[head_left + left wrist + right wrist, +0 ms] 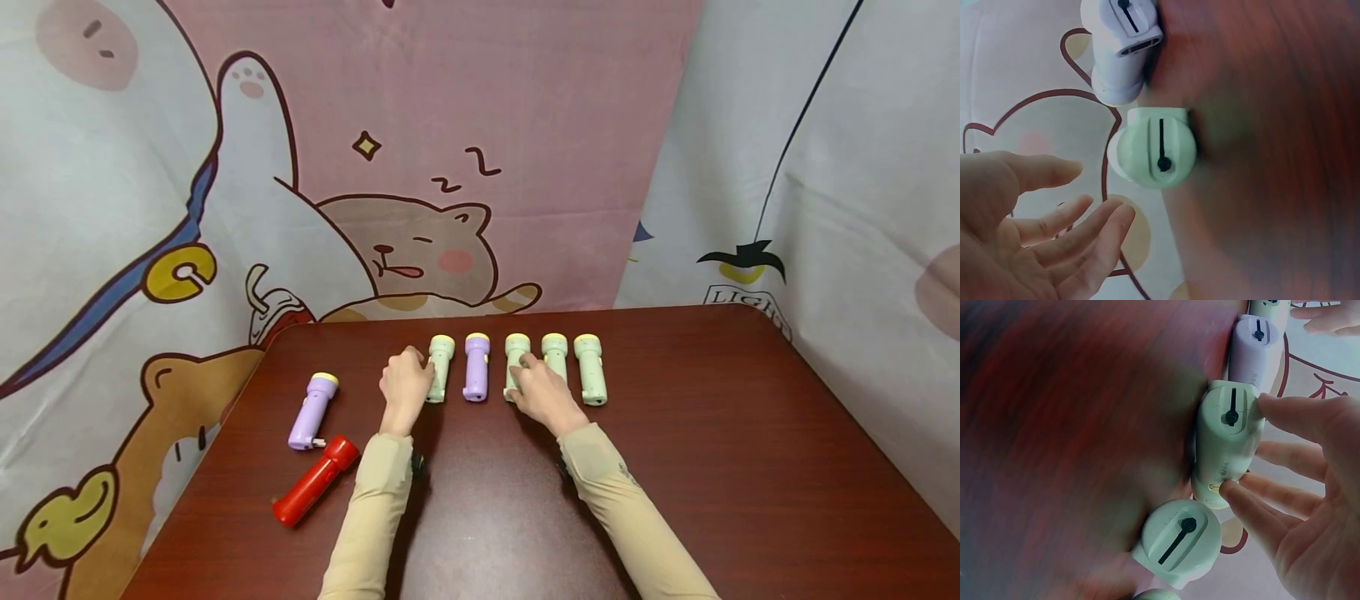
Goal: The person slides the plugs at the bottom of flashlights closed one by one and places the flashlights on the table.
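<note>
My left hand is beside the leftmost green flashlight of a row. In the left wrist view its fingers are loosely bent, apart from that green flashlight, and hold nothing. My right hand is over the middle of the row. There it holds a green flashlight, thumb at the tail end and fingertips along the body. A purple flashlight lies between the two hands. Right of the held one are two more green flashlights, the nearer partly hidden by my hand, the farther in plain sight.
On the left of the brown table lie a purple flashlight and a red flashlight, both slanted. A cartoon-printed cloth hangs behind the table's far edge.
</note>
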A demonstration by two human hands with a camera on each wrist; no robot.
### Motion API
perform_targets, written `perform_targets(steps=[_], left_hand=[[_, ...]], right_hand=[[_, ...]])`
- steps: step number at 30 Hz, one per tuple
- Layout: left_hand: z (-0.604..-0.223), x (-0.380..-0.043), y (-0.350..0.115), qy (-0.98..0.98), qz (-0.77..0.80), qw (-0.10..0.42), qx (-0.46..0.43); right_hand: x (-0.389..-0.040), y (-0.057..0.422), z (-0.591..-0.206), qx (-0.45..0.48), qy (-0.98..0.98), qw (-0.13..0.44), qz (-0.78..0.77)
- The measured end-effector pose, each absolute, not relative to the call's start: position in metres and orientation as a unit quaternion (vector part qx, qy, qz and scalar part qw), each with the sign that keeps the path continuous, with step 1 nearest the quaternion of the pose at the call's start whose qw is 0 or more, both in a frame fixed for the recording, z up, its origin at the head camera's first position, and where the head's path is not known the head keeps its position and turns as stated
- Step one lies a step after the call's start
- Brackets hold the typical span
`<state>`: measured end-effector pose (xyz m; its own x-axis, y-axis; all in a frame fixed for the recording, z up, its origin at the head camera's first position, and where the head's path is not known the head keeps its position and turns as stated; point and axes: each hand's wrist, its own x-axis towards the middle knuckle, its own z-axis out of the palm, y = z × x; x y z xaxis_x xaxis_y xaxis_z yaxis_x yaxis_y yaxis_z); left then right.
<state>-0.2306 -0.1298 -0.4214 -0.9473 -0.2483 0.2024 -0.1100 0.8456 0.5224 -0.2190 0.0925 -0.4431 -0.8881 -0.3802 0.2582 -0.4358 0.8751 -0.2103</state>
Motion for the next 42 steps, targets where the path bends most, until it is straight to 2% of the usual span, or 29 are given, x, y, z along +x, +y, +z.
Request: perform_targets(steps=[7, 11, 26, 35, 42], left_hand=[[-0.413, -0.214, -0.138, -0.96, -0.231, 0.139, 0.076], [-0.408, -0.204, -0.149, -0.97, -0.196, 0.127, 0.072], [-0.371, -0.163, -0.206, -0.984, -0.113, -0.069, 0.122], [-0.368, -0.146, -0.236, -0.971, -0.105, -0.142, 0.162], [-0.378, -0.14, -0.248, -0.964, -0.101, -0.179, 0.17]], right_hand=[[-0.218, 0.092, -0.441, 0.214, -0.962, 0.106, 0.129], [-0.217, 0.092, -0.44, 0.215, -0.962, 0.107, 0.127], [-0.219, 0.092, -0.441, 0.212, -0.964, 0.105, 0.122], [-0.219, 0.093, -0.442, 0.214, -0.963, 0.104, 0.123], [-0.219, 0.092, -0.442, 0.215, -0.963, 0.106, 0.127]])
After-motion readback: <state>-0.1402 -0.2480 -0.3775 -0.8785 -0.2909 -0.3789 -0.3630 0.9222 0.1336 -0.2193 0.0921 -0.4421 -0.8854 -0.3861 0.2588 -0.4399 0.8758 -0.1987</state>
